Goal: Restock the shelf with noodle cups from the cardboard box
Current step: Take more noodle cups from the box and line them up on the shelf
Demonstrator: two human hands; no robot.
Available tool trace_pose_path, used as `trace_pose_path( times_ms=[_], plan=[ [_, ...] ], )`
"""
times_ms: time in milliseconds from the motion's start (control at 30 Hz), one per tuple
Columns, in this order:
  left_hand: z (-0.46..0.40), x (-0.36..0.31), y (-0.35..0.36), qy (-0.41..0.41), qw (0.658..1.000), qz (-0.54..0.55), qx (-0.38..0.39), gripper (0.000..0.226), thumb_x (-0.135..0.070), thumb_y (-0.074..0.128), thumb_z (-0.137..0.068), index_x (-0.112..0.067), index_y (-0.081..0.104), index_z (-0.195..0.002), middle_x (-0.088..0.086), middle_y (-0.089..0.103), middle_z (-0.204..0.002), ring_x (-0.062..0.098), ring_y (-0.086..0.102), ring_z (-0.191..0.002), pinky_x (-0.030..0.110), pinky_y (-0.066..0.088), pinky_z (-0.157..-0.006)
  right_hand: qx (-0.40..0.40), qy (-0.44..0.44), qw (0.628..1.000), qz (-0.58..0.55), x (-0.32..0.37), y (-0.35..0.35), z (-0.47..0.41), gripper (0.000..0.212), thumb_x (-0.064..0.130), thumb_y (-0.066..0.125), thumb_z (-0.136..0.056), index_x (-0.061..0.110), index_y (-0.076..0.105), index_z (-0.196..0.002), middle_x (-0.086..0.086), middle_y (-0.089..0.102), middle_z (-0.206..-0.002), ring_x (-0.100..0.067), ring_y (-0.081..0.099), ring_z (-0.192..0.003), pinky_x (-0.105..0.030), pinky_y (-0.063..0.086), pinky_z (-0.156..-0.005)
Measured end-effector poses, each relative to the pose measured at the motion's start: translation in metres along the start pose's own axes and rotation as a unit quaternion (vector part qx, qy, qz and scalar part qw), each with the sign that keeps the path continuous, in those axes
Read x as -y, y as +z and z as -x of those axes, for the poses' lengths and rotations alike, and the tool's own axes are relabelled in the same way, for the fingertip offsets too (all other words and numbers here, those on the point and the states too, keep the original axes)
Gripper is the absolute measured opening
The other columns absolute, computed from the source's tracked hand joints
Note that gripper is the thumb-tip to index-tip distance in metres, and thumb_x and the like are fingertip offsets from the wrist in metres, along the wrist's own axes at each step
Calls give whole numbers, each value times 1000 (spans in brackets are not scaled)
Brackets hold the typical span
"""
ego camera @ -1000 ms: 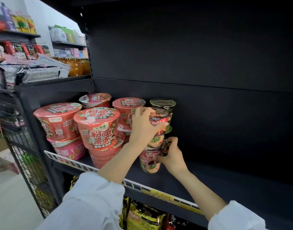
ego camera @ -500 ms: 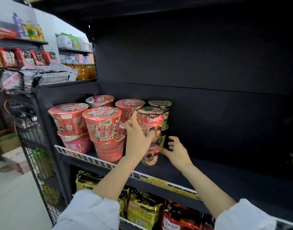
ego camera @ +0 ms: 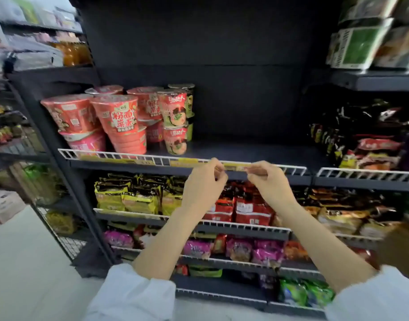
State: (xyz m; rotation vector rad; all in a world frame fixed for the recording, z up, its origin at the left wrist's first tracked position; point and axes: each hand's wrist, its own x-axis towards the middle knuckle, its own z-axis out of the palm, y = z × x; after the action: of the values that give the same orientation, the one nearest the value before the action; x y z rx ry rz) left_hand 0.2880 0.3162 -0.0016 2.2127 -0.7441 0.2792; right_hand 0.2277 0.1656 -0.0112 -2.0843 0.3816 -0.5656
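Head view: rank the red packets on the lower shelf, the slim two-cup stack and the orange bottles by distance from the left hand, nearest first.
From the left hand:
1. Red packets, just below and right, one shelf down.
2. Slim two-cup stack, above on the noodle shelf, rightmost of the cups.
3. Orange bottles, far upper left on the neighbouring rack.

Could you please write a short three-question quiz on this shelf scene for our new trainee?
1. True or false: the left hand holds a noodle cup.
2. Where do the noodle cups stand on their shelf: A left end, B middle, C right end?
3. Fill in: the slim red cups are stacked ___ high.

Key: 1 false, both it and the right hand hold nothing; 2 A; 3 two.
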Motion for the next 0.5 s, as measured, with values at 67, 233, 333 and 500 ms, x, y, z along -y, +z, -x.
trace_pose_path(
  times_ms=[67, 233, 333, 500],
  plan=[
    [28, -24, 23, -10, 999, 27, 38, 13, -22, 55, -91, -17, 63, -101, -9, 58, -83, 13, 61, -83, 33, 54, -75, -22, 36, 999, 15, -18, -27, 35, 20, 15, 56, -92, 20, 59, -111, 2, 66, -99, -12, 62, -89, -21, 48, -71],
    [76, -88, 81, 17, 987, 49, 153, 17, -23, 53, -91, -15, 66, -100, 0, 65, -87, 17, 63, -85, 32, 53, -74, -16, 141, 989, 43, -57, -99, 99, 27, 21, 58, -91, 18, 54, -118, -2, 67, -94, -21, 64, -85, -32, 50, -70],
    [100, -134, 117, 41, 977, 66, 199, 18, -20, 51, -92, -13, 66, -100, 3, 67, -90, 19, 63, -84, 32, 52, -71, -10, 179, 982, 67, -89, -149, 130, 23, 16, 57, -91, 10, 60, -112, 1, 60, -104, -22, 62, -83, -30, 46, -70],
    [138, -214, 175, 66, 960, 83, 257, 19, -16, 49, -93, -14, 66, -103, 3, 66, -87, 21, 62, -74, 37, 53, -73, -34, 233, 968, 88, -143, -232, 175, 20, 12, 59, -89, 12, 65, -108, -4, 62, -92, -19, 58, -81, -25, 44, -64]
  ],
)
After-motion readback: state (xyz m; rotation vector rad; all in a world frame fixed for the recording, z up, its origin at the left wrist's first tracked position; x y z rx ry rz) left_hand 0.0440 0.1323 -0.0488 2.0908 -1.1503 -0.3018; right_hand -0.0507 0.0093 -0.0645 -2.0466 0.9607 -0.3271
